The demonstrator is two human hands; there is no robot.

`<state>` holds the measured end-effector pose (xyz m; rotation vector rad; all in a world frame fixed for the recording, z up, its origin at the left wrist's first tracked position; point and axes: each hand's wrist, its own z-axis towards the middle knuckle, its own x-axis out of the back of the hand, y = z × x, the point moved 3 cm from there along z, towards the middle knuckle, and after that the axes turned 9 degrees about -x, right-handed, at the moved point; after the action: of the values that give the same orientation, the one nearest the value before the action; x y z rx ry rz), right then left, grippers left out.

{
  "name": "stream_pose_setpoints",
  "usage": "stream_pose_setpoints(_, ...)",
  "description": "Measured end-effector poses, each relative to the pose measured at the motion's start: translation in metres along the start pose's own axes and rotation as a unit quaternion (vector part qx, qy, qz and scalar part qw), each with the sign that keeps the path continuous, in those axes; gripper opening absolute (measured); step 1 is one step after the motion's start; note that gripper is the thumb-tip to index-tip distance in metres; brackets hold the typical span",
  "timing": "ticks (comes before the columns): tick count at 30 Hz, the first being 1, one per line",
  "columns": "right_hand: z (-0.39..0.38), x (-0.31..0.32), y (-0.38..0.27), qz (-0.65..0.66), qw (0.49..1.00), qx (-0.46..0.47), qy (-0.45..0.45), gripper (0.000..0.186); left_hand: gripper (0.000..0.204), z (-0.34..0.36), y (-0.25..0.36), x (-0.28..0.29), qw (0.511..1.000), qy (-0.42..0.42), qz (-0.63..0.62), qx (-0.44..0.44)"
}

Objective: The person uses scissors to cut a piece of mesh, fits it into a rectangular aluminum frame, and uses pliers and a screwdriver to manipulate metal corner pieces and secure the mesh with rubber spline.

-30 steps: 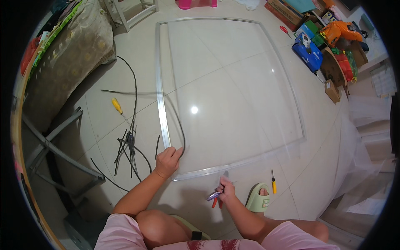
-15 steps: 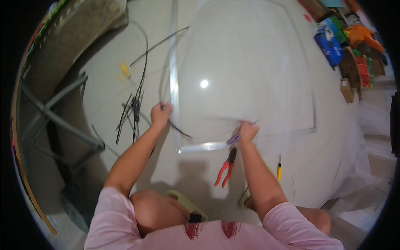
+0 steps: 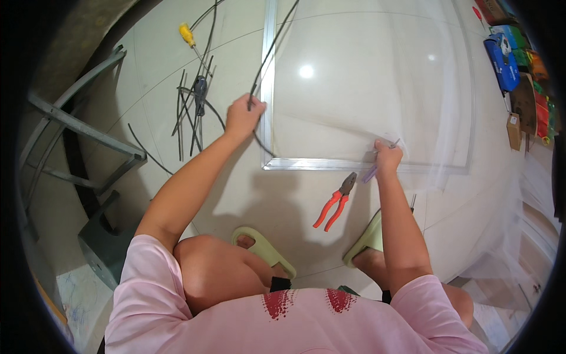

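Note:
My left hand (image 3: 243,118) is closed on a thin black rubber cord (image 3: 272,52), just left of the frame's left bar. The cord's upper part slants over that bar; its lower end lies near the frame's corner. The silver metal frame (image 3: 306,164) lies flat on the floor with sheer white mesh (image 3: 354,76) spread over it. Above the frame's near bar, my right hand (image 3: 388,158) is closed around a purple-handled tool (image 3: 369,173), whose thin metal tip points up and right. A fold of mesh runs to these fingers; whether they pinch it I cannot tell.
Red-handled pliers (image 3: 333,202) lie before the frame. On the left are a yellow-handled screwdriver (image 3: 187,35), a dark-handled screwdriver (image 3: 200,94), loose black cord pieces (image 3: 150,150) and a metal-legged stand (image 3: 88,135). A blue package (image 3: 501,62) and small box (image 3: 514,131) sit far right.
The view has shifted, so most things sit elsewhere in the picture. The cord's upper part has swung right, across the frame's left bar. My right hand has moved slightly right along the near bar.

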<state>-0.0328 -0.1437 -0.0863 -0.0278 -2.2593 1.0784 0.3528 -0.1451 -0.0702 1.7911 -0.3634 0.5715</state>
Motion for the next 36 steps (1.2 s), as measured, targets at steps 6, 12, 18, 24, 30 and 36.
stream_pose_setpoints(6, -0.061, -0.004, -0.033, -0.159, 0.915, -0.283, -0.238, 0.028, 0.055, 0.01, 0.006, 0.054, 0.976, 0.048, 0.209, -0.029)
stream_pose_setpoints(12, -0.04, 0.024, -0.131, -0.264, 0.875, -0.152, -0.377, 0.044, 0.057, -0.025, 0.131, 0.003, 0.858, -0.017, 0.265, -0.441)
stream_pose_setpoints(18, 0.032, 0.049, -0.169, -0.311, 0.946, 0.086, -0.019, 0.026, 0.057, -0.035, 0.147, -0.071, 0.814, -0.219, 0.256, -0.473)
stream_pose_setpoints(24, 0.125, 0.04, -0.185, -0.28, 0.955, 0.027, 0.092, 0.066, 0.07, -0.015, 0.13, -0.112, 0.847, -0.261, 0.347, -0.306)
stream_pose_setpoints(30, 0.187, -0.015, -0.16, -0.368, 0.92, 0.134, 0.011, 0.054, 0.078, -0.012, 0.131, -0.146, 0.902, -0.22, 0.32, -0.187)
stream_pose_setpoints(36, 0.148, -0.023, -0.217, -0.295, 0.779, 0.553, 0.021, 0.061, 0.089, -0.008, 0.138, -0.155, 0.908, -0.189, 0.359, -0.102)
